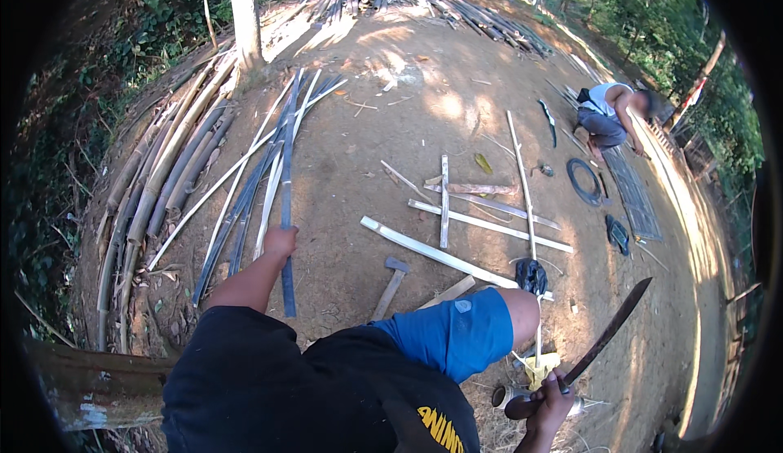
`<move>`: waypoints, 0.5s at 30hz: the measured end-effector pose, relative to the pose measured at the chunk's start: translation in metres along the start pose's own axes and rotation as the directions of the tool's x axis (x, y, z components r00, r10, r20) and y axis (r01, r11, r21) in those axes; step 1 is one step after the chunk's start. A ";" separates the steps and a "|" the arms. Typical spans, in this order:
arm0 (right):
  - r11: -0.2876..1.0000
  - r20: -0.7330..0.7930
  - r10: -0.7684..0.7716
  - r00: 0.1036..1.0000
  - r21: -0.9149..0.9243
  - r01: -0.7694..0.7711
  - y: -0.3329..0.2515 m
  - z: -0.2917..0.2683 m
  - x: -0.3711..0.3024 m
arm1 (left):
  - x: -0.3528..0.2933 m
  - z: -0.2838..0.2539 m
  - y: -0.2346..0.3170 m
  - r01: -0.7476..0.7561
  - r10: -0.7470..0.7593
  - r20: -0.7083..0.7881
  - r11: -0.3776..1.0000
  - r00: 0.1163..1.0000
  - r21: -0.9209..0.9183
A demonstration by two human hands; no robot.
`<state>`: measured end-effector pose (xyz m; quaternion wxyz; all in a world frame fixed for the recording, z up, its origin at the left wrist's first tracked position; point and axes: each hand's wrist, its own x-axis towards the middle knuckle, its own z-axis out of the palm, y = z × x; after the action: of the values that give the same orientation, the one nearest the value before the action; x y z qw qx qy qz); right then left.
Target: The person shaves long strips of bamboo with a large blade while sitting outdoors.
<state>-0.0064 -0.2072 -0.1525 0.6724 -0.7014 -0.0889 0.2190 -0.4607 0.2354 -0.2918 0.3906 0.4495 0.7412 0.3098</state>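
Note:
My left hand is closed around a long, dark, flat bamboo strip, which runs away from me over a fanned pile of split strips. In my right hand, low on the right, is a machete; its dark blade slants up and away to the right. A yellow cloth or bag and a metal can lie just beside that hand. On the ground between my arms rests a hatchet, near my bent knee in blue shorts.
Pale strips lie crossed ahead, by a black plastic bag. Bamboo poles line the left, near a tree trunk. At right, another person crouches over a slatted panel, near a coiled black hose.

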 end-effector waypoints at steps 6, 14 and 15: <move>0.999 0.007 0.022 1.000 0.024 -0.022 -0.003 0.006 -0.006 | 0.084 -0.153 -0.030 0.198 0.005 -0.307 0.753 0.952 0.627; 0.999 -0.021 0.038 0.999 -0.004 -0.039 0.019 -0.014 -0.017 | 0.046 -0.066 -0.008 0.186 -0.046 -0.217 0.698 0.975 0.691; 0.999 -0.020 0.040 0.999 0.009 -0.040 0.022 -0.022 -0.020 | 0.048 -0.040 -0.013 0.109 -0.026 -0.128 0.709 0.991 0.697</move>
<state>-0.0190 -0.2370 -0.1699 0.6717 -0.7023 -0.0672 0.2259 -0.5139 0.2692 -0.2964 0.1606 0.5192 0.8393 0.0149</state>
